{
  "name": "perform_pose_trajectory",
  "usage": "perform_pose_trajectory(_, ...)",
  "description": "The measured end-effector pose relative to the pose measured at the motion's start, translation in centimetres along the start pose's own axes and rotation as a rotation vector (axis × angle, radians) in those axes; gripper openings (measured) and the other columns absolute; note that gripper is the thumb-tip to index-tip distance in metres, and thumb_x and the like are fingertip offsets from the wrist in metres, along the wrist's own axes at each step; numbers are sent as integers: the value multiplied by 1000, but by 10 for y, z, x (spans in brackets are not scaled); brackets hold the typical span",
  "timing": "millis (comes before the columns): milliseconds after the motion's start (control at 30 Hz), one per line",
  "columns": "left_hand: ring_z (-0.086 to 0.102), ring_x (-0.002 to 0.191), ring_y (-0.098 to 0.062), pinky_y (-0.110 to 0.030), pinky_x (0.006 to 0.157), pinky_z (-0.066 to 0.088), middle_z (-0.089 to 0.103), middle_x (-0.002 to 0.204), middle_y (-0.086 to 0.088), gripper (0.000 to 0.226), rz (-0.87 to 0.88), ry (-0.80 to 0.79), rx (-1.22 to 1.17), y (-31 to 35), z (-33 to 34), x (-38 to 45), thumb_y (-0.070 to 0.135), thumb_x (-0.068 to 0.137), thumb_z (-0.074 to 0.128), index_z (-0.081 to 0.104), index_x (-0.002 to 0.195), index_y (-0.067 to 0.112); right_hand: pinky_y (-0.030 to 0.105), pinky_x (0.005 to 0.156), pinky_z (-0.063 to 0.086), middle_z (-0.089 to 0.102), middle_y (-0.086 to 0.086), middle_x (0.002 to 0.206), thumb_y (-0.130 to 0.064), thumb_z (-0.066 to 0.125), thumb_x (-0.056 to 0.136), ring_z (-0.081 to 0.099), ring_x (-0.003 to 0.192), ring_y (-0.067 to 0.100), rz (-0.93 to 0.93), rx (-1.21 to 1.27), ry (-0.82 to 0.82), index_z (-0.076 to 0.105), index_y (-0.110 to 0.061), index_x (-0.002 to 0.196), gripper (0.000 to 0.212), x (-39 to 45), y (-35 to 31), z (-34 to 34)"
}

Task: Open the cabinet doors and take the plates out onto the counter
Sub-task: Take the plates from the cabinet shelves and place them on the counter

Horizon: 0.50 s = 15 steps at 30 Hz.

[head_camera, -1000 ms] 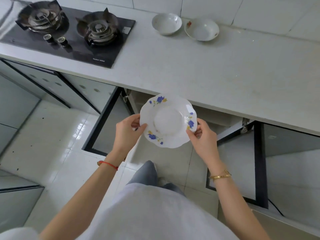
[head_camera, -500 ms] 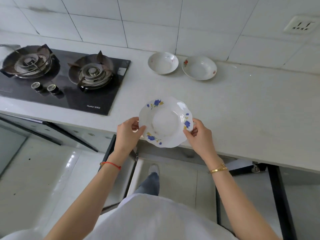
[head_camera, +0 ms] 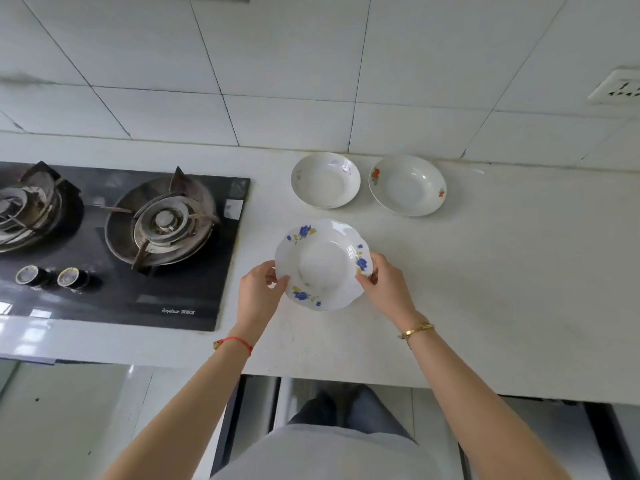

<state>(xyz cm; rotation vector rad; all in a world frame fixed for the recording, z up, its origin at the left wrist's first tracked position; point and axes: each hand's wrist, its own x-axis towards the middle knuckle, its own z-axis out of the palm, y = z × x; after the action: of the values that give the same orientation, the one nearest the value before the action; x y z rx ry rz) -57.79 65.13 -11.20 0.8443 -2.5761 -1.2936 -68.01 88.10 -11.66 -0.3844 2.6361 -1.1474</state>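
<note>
A white scalloped plate with blue flowers [head_camera: 322, 263] hangs over the white counter [head_camera: 485, 289], gripped on both sides. My left hand [head_camera: 258, 294] pinches its left rim and my right hand [head_camera: 386, 284] holds its right rim. Whether the plate touches the counter is unclear. Two white deep plates rest farther back near the wall: one with faint flowers [head_camera: 325, 180] and one with red flowers [head_camera: 408, 184]. Below the counter edge the open cabinet doors [head_camera: 232, 427] show only partly.
A black two-burner gas hob [head_camera: 117, 244] with two knobs lies to the left of the plate. A tiled wall [head_camera: 277, 81] backs the counter, with a socket [head_camera: 620, 86] at the far right. The counter's front edge runs just below my wrists.
Both hands have carried the blue-flowered plate up from in front of the open cabinet and forward over the counter, closer to the two plates at the back. The view has tilted upward.
</note>
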Motion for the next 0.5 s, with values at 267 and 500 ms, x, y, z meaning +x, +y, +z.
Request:
perform_pose_trajectory(267, 61, 84, -16, -21, 70, 47, 71, 97, -2, 25, -121, -55, 25, -13, 13, 49, 23, 86, 69, 70, 111, 16, 24, 67, 45, 57, -11, 78, -20, 65, 88, 57, 69, 8, 50, -52, -93, 54, -10, 120, 36, 48, 1, 21)
perform_pose_trajectory(500, 62, 89, -18, -25, 76, 51, 70, 103, -3, 29, -169, -94, 18, -16, 22, 61, 23, 87, 68, 68, 115, 15, 17, 64, 44, 60, -9, 85, -21, 65, 88, 57, 71, 6, 62, -78, -122, 52, -11, 124, 39, 60, 8, 27)
